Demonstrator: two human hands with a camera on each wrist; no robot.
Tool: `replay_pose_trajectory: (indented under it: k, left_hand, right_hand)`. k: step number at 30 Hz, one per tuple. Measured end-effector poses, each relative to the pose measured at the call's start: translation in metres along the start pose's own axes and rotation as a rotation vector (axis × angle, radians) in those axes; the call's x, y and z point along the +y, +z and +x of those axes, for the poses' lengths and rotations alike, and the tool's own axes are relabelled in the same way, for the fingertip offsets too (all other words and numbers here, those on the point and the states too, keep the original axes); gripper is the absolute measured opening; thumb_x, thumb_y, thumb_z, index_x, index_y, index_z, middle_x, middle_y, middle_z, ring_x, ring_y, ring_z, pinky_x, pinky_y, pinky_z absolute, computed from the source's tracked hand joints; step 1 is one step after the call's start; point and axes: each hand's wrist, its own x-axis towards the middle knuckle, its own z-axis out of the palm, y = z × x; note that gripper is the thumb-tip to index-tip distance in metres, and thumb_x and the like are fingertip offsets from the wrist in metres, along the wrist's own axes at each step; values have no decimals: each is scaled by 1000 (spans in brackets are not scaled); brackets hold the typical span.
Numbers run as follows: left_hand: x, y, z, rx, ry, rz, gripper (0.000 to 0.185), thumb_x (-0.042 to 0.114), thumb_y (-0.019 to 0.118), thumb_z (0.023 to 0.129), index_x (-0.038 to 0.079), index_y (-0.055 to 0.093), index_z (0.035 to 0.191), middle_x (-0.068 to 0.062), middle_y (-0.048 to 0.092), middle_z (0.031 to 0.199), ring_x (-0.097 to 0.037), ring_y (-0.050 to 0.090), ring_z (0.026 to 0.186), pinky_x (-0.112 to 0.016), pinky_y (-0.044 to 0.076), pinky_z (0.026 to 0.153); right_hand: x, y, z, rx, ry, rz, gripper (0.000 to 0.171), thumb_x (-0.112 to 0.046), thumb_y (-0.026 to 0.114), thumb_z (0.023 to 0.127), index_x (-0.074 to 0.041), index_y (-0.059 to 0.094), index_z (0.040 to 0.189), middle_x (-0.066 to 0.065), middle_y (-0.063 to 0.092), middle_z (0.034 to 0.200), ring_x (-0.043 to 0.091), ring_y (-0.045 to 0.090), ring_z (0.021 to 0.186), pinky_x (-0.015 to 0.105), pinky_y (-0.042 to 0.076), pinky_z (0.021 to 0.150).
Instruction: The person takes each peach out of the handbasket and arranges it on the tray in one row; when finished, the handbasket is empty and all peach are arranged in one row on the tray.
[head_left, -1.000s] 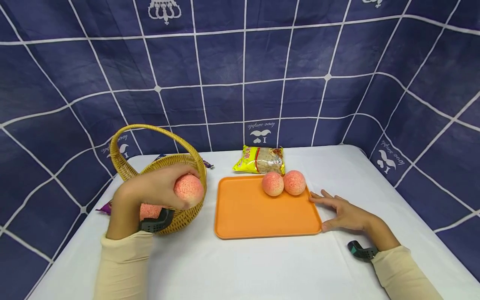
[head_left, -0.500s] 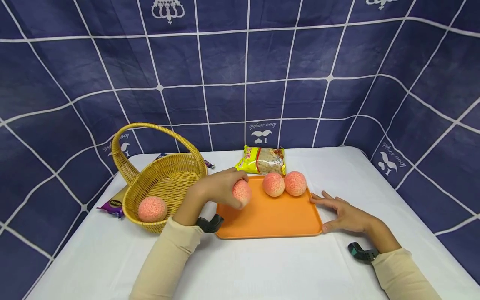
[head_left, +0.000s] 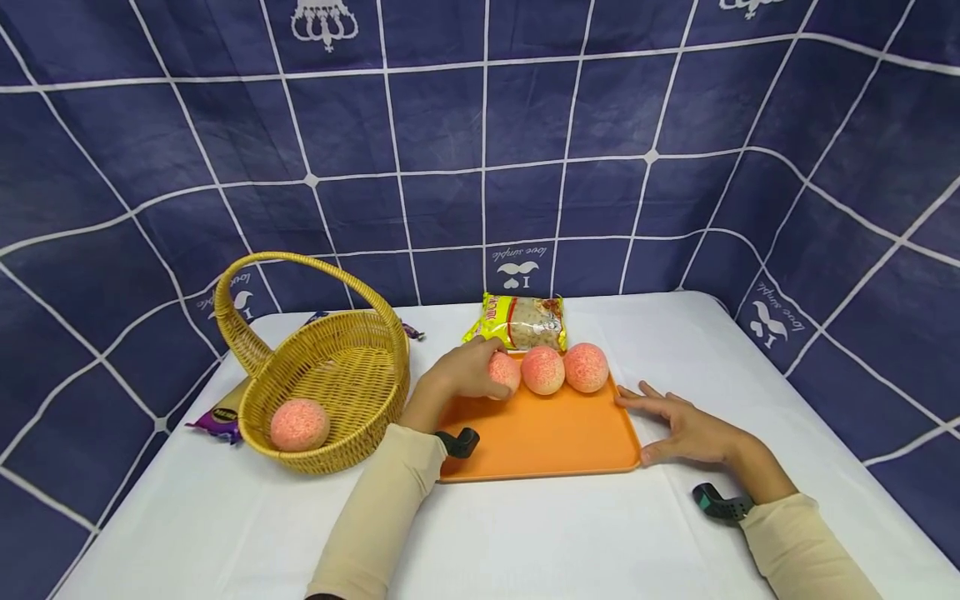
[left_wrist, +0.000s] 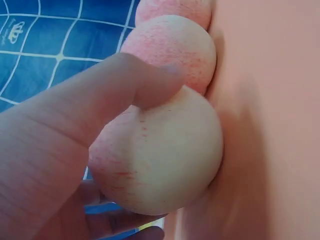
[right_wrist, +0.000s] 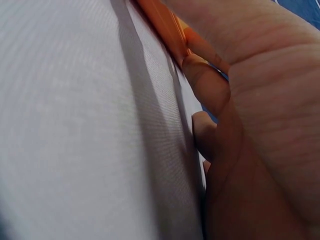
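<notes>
My left hand grips a pink-and-cream peach at the back left of the orange tray. In the left wrist view the thumb lies across the top of this peach and the other fingers curl beneath. Beside it in a row sit a second peach and a third peach. At the tray's right edge rests my right hand, its fingers spread and touching the rim. The right wrist view shows fingertips against the tray's orange side.
A wicker basket with a tall handle stands at the left, one peach inside. Behind the tray lies a yellow snack packet. A purple-and-gold packet is partly hidden behind the basket. Blue checked cloth hangs around the white table.
From over the basket, my left hand has carried the peach rightward to the tray, beside the other two peaches. My right hand has stayed at the tray's edge.
</notes>
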Motion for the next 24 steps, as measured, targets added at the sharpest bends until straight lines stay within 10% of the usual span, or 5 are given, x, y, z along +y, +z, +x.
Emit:
replay_pose_trajectory:
  k: [11, 20, 24]
  left_hand:
    - [1, 6, 2, 59, -116, 42, 86, 67, 77, 75, 12, 55, 138, -14, 53, 133, -35, 60, 110, -50, 49, 93]
    - [-9, -8, -10, 28, 138, -71, 67, 19, 85, 78, 9, 56, 138, -9, 57, 131, -24, 55, 115, -39, 43, 102]
    - [-7, -12, -14, 79, 49, 43, 56, 35, 83, 81, 11, 61, 128, -6, 64, 118, -23, 60, 104, -40, 49, 93]
  right_hand:
    - [-3, 0, 0, -2, -2, -15, 85, -23, 90, 74, -16, 51, 149, 15, 31, 161, 52, -1, 148, 73, -10, 108]
    - [-3, 1, 1, -2, 2, -12, 83, -24, 90, 75, -16, 52, 149, 14, 31, 160, 53, -1, 147, 73, -10, 107]
    - [-3, 0, 1, 4, -8, -20, 83, -23, 90, 75, -16, 52, 149, 15, 32, 160, 53, -1, 147, 73, -9, 108]
